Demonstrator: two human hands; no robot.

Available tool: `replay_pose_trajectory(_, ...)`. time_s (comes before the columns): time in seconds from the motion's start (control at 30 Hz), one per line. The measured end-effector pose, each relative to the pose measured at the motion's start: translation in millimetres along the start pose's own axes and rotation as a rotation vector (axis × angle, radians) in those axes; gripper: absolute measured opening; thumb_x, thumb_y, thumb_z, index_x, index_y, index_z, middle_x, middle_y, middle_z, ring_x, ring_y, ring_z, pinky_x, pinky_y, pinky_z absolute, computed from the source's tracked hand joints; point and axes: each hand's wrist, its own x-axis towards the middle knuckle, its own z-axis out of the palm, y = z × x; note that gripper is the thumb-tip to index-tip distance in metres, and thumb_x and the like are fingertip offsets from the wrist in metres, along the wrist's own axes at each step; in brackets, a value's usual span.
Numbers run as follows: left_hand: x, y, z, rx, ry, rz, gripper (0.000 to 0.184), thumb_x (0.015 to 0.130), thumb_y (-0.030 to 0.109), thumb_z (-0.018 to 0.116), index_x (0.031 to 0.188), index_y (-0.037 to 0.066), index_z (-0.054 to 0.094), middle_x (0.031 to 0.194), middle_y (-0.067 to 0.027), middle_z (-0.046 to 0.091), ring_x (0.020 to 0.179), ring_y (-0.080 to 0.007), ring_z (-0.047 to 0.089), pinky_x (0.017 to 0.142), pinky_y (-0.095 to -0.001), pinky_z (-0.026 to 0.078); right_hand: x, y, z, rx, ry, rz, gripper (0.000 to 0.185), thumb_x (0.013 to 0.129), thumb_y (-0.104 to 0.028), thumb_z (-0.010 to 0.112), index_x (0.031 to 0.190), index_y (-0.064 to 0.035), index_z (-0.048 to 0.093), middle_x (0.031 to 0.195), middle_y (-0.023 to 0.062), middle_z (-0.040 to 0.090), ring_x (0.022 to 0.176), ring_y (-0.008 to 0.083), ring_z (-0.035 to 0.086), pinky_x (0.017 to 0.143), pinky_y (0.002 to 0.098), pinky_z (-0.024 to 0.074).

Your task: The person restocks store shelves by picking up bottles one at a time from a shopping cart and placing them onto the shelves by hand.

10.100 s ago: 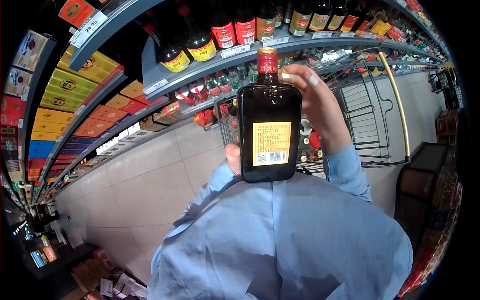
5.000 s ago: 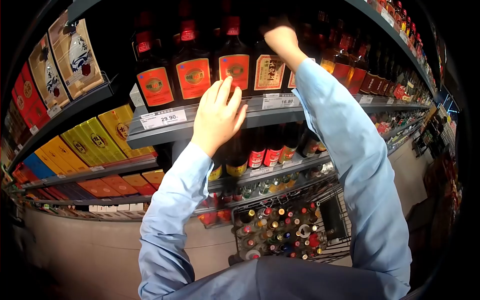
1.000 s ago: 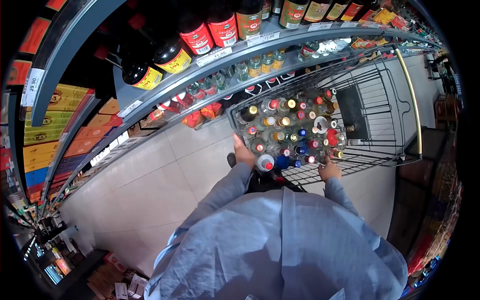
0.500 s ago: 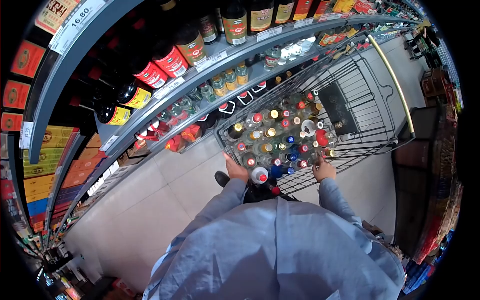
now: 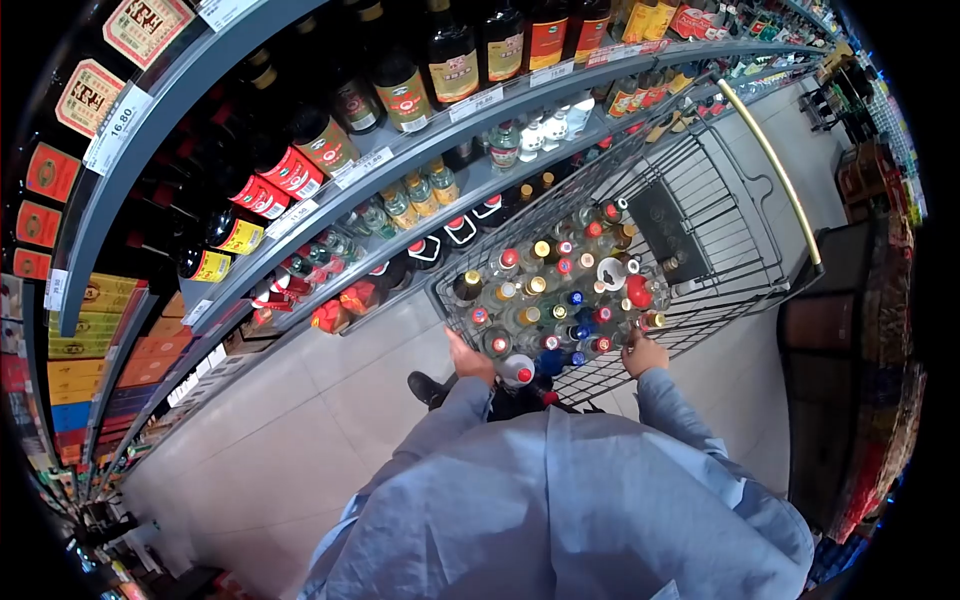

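While both hands are at the shopping cart, the bottles sit inside its basket, packed close, caps up. Left hand is at the near-left corner, fingers extended toward the wire; can't tell if it grips. Nearest it: a pale jug with red cap, blue bottle just beside that. Right hand is at the near side, fingers bent in by a gold-capped bottle; fingertips hidden, so can't tell if it's pinching bottle or wire. Yellow handle is at the far right end, well apart from both hands. Shelf runs along the cart's far side, dark labelled bottles on it. Shoe on tiled floor, below left hand.
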Motion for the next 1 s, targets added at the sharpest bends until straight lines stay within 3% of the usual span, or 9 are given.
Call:
replay_pose_trajectory(0.27,-1,25,48,0.057,0.062,0.096,0.077,0.063,-0.009,0.039,0.134,-0.008,0.007,0.119,-0.0269,0.041,0.111,-0.0393,0.041,0.097,-0.0369,0.031,29,45,-12,0.026,0.089,0.012,0.03,0.074,-0.029,0.057,0.098,-0.0124,0.053,0.08,0.0117,0.064,0.075,0.0277,0.063,0.066,0.0402,0.0501)
replay_pose_trajectory(0.4,13,21,76,-0.11,-0.137,0.111,0.082,0.061,-0.012,0.043,0.132,-0.01,0.003,0.124,-0.0266,0.034,0.116,-0.0351,0.037,0.099,-0.0345,0.027,45,68,-16,0.053,0.279,0.066,0.026,0.073,-0.026,0.057,0.095,-0.0128,0.057,0.087,0.01,0.063,0.075,0.0276,0.062,0.064,0.0401,0.0494)
replay_pose_trajectory(0.47,12,55,66,0.07,-0.214,0.115,0.091,0.065,0.0,0.059,0.131,-0.011,-0.003,0.126,-0.0282,0.03,0.118,-0.0379,0.033,0.102,-0.0359,0.024,56,82,-15,0.081,0.427,0.017,0.026,0.071,-0.021,0.059,0.094,-0.0093,0.057,0.087,0.012,0.062,0.08,0.0258,0.059,0.074,0.038,0.0469)
replay_pose_trajectory(0.53,27,56,65,0.166,-0.545,0.027,0.099,0.07,0.022,0.066,0.13,-0.013,-0.004,0.128,-0.0296,0.03,0.119,-0.0408,0.03,0.102,-0.0389,0.024,66,92,-17,0.094,0.506,-0.007,0.024,0.072,-0.018,0.058,0.094,-0.0075,0.058,0.091,0.0124,0.061,0.086,0.0266,0.056,0.079,0.0376,0.0438)
replay_pose_trajectory(0.63,61,81,56,0.406,-0.748,0.065,0.089,0.07,0.027,0.066,0.133,-0.007,0.012,0.126,-0.0251,0.035,0.117,-0.0384,0.034,0.098,-0.0394,0.028,62,70,-21,0.346,0.557,0.061,0.02,0.073,-0.014,0.058,0.09,-0.0054,0.059,0.088,0.0127,0.061,0.085,0.028,0.055,0.079,0.0371,0.0425)
replay_pose_trajectory(0.67,67,109,42,0.468,-0.63,0.314,0.073,0.069,0.025,0.065,0.128,0.001,0.031,0.12,-0.0201,0.04,0.113,-0.0354,0.038,0.095,-0.041,0.031,54,53,-20,0.474,0.61,-0.026,0.019,0.073,-0.013,0.058,0.089,-0.0034,0.059,0.088,0.0149,0.06,0.085,0.0307,0.055,0.078,0.0384,0.0424)
replay_pose_trajectory(0.73,86,144,35,0.406,-0.537,0.687,0.065,0.068,0.023,0.065,0.123,0.005,0.037,0.114,-0.0179,0.042,0.106,-0.034,0.04,0.093,-0.0428,0.032,30,8,-15,0.72,0.665,-0.138,0.022,0.074,-0.013,0.057,0.092,-0.001,0.059,0.088,0.0173,0.059,0.085,0.0342,0.054,0.079,0.0403,0.0422)
replay_pose_trajectory(0.87,140,165,75,0.674,-0.786,1.313,0.051,0.065,0.024,0.066,0.11,0.007,0.047,0.111,-0.0146,0.045,0.111,-0.0296,0.039,0.093,-0.0423,0.032,14,-41,18,0.654,0.558,-0.241,0.038,0.07,-0.024,0.063,0.101,-0.0026,0.055,0.097,0.0178,0.056,0.094,0.0337,0.052,0.084,0.0401,0.0413)
replay_pose_trajectory(1.0,188,150,143,0.905,-1.053,1.421,0.029,0.066,0.021,0.063,0.094,0.012,0.061,0.096,-0.0086,0.058,0.104,-0.0256,0.049,0.094,-0.0384,0.033,36,-27,39,0.535,0.474,-0.188,0.047,0.069,-0.031,0.065,0.105,-0.0036,0.054,0.104,0.0161,0.054,0.101,0.0316,0.049,0.086,0.0412,0.0402)
